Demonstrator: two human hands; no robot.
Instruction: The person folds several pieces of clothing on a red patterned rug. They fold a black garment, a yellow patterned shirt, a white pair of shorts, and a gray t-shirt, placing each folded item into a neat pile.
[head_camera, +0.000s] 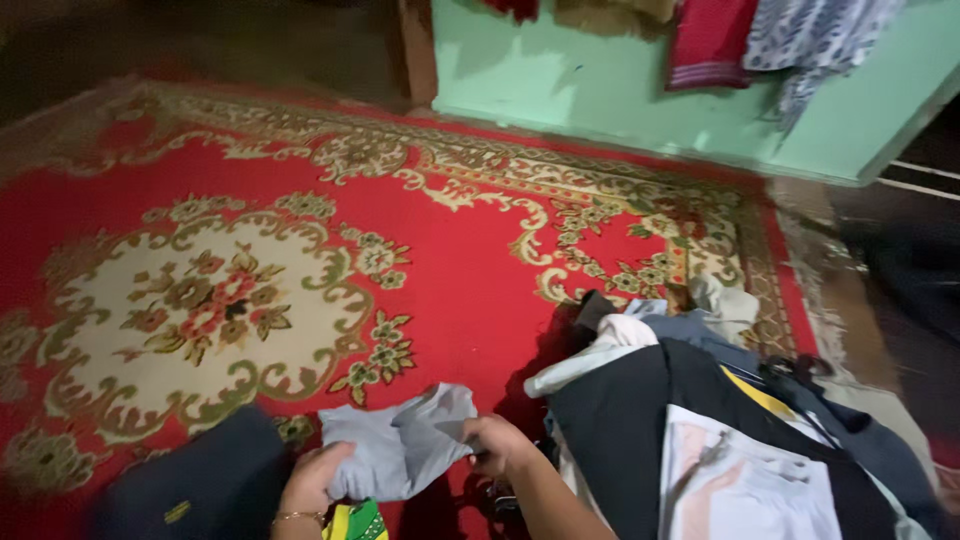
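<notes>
Grey garment (400, 440) lay crumpled on red patterned carpet (470, 260), left hand (312, 478) fingers curled gripping its lower edge, right hand (497, 443) pinching its right corner, clothes pile (700, 420) just right, dark folded cloth (200, 480) left.

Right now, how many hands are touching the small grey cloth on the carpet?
2. The left hand holds the left edge of the grey cloth, and the right hand holds its right edge. The fingers under the cloth are partly hidden.

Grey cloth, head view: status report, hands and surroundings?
Left hand and right hand both gripping grey cloth over red carpet. Clothes pile hard right. Dark folded garment left.
</notes>
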